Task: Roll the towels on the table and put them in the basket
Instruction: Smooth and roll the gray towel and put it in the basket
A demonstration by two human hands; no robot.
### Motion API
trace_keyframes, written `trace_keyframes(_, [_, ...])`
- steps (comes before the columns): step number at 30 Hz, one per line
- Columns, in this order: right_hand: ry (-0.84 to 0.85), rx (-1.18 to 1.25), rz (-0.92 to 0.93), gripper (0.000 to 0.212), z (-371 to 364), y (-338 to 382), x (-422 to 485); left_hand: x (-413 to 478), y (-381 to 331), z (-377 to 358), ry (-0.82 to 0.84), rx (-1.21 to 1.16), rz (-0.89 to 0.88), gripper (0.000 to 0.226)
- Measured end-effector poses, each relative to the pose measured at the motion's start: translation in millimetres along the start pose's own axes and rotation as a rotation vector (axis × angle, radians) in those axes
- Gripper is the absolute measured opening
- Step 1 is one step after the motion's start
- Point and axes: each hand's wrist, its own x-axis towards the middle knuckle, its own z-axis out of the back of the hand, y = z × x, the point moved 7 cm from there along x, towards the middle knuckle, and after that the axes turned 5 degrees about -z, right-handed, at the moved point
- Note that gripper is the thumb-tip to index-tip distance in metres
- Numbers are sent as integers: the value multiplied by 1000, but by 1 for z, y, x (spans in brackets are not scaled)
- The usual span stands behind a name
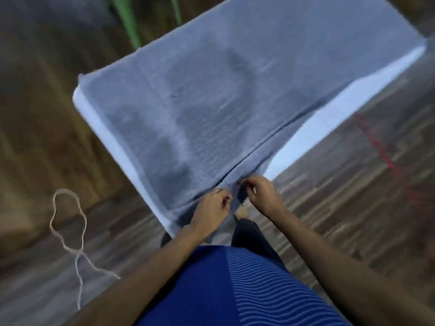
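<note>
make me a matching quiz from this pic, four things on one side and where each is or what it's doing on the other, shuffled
Things:
1 towel
2 white cord
3 green post
4 left hand

Places or states:
a looped on the floor
b pinching the towel's near edge
c spread over the table
d behind the table's far edge

Pairs: 1-c, 2-a, 3-d, 4-b

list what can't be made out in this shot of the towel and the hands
Head view only, all motion-blurred.
The basket: nowhere in frame.
The towel: far end cut off by the top edge.
The left hand and right hand: pinch the towel's near edge; fingertips hidden by curled fingers and blur.
The green legs: blurred, cut by the top edge; object unclear.
</note>
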Motion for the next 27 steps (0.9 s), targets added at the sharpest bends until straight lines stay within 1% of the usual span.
trace_keyframes(2, [73, -88, 157, 26, -1, -6, 8, -6, -2, -16, -66, 47, 77, 14])
trace_keyframes(4, [108, -202, 310, 27, -1, -10, 11, -17, -5, -32, -134, 169, 147, 10])
trace_keyframes(5, [125, -279, 374, 28, 0, -11, 11, -23, -8, -39, -164, 225, 184, 12])
trace_keyframes(7, [140, -412, 497, 29, 1, -14, 9, -33, -15, -52, -200, 303, 226, 27])
trace_keyframes(9, [170, -501, 593, 42, 1, -14, 9, -37, -24, -59, -239, 373, 208, 35])
trace_keyframes(12, [228, -579, 665, 52, -2, -13, 11, -38, -30, -58, -334, 424, 165, 34])
trace_keyframes(14, [253, -615, 691, 52, -4, -12, 13, -40, -30, -57, -363, 415, 138, 27])
trace_keyframes(17, [234, -616, 720, 49, -5, -14, 13, -50, -27, -57, -370, 392, 142, 19])
trace_keyframes(19, [195, -629, 737, 48, -4, -14, 11, -59, -33, -57, -383, 352, 114, 23])
trace_keyframes(23, [86, -606, 758, 30, 9, -25, 7, -80, -48, -59, -455, 330, 45, 16])
trace_keyframes(25, [39, -536, 730, 18, 23, -38, 7, -91, -48, -54, -505, 359, 54, 14])
trace_keyframes(27, [51, -451, 723, 17, 32, -54, 0, -96, -43, -54, -528, 413, 102, 13])
